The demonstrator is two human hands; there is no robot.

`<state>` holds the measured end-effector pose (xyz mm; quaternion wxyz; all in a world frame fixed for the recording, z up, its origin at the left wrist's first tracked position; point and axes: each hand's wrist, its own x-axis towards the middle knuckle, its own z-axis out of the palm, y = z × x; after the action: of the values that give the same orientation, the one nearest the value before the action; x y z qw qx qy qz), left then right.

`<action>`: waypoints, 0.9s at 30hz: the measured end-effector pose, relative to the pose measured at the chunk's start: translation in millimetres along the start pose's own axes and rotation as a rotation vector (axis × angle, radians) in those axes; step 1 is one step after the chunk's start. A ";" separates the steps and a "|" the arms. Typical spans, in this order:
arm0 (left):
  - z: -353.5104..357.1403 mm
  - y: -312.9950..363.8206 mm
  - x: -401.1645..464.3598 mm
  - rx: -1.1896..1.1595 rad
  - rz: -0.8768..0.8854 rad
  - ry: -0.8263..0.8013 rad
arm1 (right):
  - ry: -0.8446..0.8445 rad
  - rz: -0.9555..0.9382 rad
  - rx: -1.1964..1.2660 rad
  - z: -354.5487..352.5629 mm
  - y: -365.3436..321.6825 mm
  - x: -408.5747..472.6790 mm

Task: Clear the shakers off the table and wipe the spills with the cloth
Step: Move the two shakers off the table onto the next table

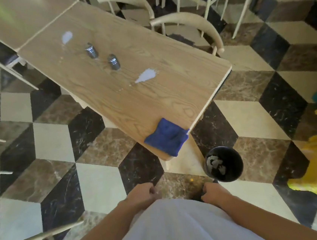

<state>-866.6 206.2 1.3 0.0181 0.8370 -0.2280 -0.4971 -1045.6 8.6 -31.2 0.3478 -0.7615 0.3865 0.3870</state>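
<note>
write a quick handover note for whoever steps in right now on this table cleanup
Left hand and right hand hang loosely curled near the waist, holding nothing.
Both shakers, far and near, stand mid-table, untouched.
Two white spills: one at the far end, one just this side of the shakers.
Blue cloth lies folded on the near corner, overhanging the edge.
A black bin sits on the floor by that corner.
Done: nothing yet.
Left: clear the shakers off, then wipe both spills with the cloth.

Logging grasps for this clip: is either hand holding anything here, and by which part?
Nothing is held. The left hand and right hand hang loosely curled, away from the table.
</note>
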 end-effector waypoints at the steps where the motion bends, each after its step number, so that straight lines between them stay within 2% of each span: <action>1: -7.0 -18.8 -2.2 -0.002 -0.023 0.019 | -0.003 0.002 -0.018 5.5 -13.9 -3.3; 5: -38.1 -83.4 -6.3 0.062 -0.038 0.006 | -0.018 0.013 -0.145 34.3 -79.5 -14.1; 11: -72.7 -142.2 -10.9 -0.088 -0.001 0.165 | 0.090 -0.094 -0.246 51.0 -164.4 -13.7; 15: -77.1 -184.7 -10.3 -0.189 -0.052 0.270 | 0.123 -0.198 -0.222 48.1 -216.4 -2.7; 22: -91.4 -236.8 -3.7 -0.354 -0.176 0.336 | 0.153 -0.286 -0.252 36.0 -290.4 23.9; 27: -105.8 -273.5 3.2 -0.372 -0.257 0.304 | 0.078 -0.313 -0.334 18.1 -333.2 58.7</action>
<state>-676.9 429.0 -18.2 0.1421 0.9063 -0.0194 -0.3975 -742.0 157.9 -13.0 0.2577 -0.8735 0.2074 0.3572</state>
